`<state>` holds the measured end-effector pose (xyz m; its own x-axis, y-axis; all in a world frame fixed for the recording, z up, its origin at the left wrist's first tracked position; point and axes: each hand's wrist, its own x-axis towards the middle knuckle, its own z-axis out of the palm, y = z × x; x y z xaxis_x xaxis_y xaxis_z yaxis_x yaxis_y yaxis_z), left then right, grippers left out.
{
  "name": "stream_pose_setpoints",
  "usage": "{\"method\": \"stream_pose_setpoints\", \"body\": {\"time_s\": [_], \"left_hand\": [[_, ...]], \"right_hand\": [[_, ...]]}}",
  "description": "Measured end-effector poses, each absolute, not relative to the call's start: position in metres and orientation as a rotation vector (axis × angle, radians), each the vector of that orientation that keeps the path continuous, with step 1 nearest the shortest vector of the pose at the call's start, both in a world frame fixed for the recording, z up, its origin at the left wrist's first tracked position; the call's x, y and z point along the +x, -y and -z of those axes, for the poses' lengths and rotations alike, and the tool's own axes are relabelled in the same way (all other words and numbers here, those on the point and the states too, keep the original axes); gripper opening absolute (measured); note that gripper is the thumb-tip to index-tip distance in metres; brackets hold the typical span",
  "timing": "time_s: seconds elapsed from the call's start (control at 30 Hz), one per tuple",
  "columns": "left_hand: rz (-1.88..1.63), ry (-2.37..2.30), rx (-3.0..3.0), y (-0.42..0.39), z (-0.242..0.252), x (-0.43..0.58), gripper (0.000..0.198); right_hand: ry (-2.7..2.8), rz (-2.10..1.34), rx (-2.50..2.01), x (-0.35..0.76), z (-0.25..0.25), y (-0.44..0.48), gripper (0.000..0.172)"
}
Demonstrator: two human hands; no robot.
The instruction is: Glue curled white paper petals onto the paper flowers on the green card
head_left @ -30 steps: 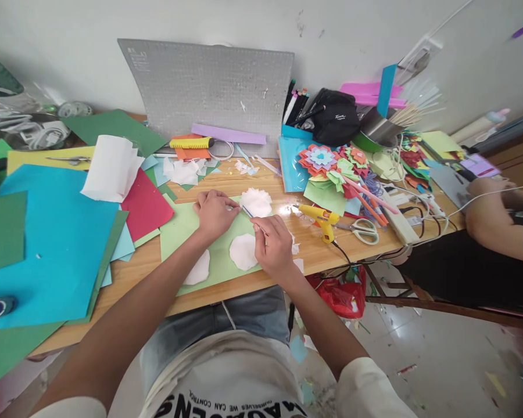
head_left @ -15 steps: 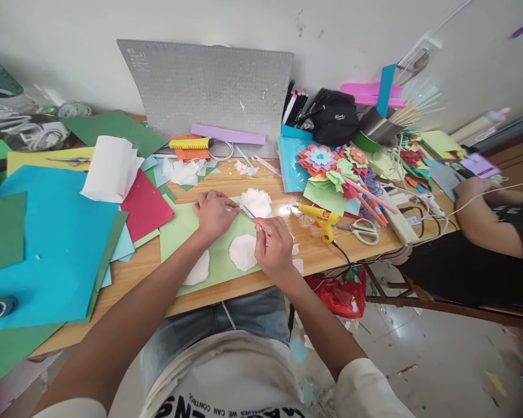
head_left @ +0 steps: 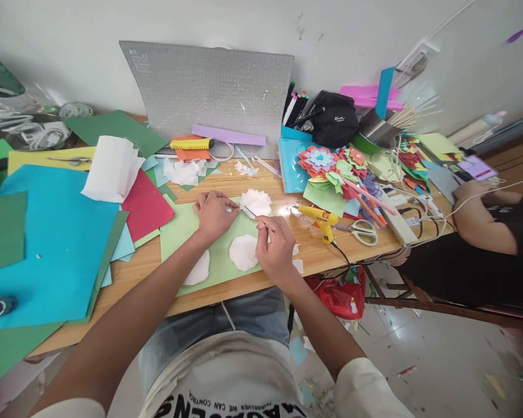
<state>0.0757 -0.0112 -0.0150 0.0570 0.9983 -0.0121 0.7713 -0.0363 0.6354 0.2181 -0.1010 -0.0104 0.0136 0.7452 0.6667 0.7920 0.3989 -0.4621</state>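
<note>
My left hand (head_left: 218,213) rests on a light green sheet (head_left: 220,241), its thumb and forefinger brought together at the left edge of a ruffled white paper piece (head_left: 255,201). Whether they grip that edge or something small is hidden. Between the fingers of my right hand (head_left: 276,241) is a thin dark blue stick (head_left: 250,213), slanting up to the left with its tip over the ruffled piece. Just left of my right hand lies a rounded white paper piece (head_left: 243,252). Another white piece (head_left: 198,271) is partly covered by my left forearm.
To the right lie a yellow glue gun (head_left: 320,217), scissors (head_left: 362,231) and layered paper flowers (head_left: 320,159). Coloured sheets (head_left: 61,232) and a white paper stack (head_left: 112,168) cover the left. A grey cutting mat (head_left: 213,93) leans on the wall. Another person's arm (head_left: 483,215) is at far right.
The right hand and the stick have shifted very slightly to the right. My left hand and the white pieces look the same.
</note>
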Motion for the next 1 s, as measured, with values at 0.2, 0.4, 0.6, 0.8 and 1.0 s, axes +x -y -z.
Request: {"method": "stream_pose_setpoints", "body": {"time_s": [0.2, 0.4, 0.6, 0.8, 1.0], "left_hand": [[-0.625, -1.763, 1.860, 0.010, 0.017, 0.075, 0.017], [-0.643, -1.752, 1.859, 0.010, 0.016, 0.074, 0.015], [-0.642, -1.764, 1.861, 0.011, 0.016, 0.075, 0.017], [-0.669, -1.762, 1.859, 0.011, 0.019, 0.075, 0.016], [-0.681, -1.735, 1.850, 0.011, 0.016, 0.074, 0.017]], "right_hand": [[1.686, 0.038, -1.358, 0.216, 0.010, 0.099, 0.022], [1.629, 0.031, -1.351, 0.214, 0.006, 0.095, 0.022], [1.606, 0.025, -1.344, 0.210, -0.002, 0.093, 0.021], [1.584, 0.067, -1.259, 0.212, -0.005, 0.103, 0.015], [1.640, 0.102, -1.226, 0.215, -0.005, 0.114, 0.018]]}}
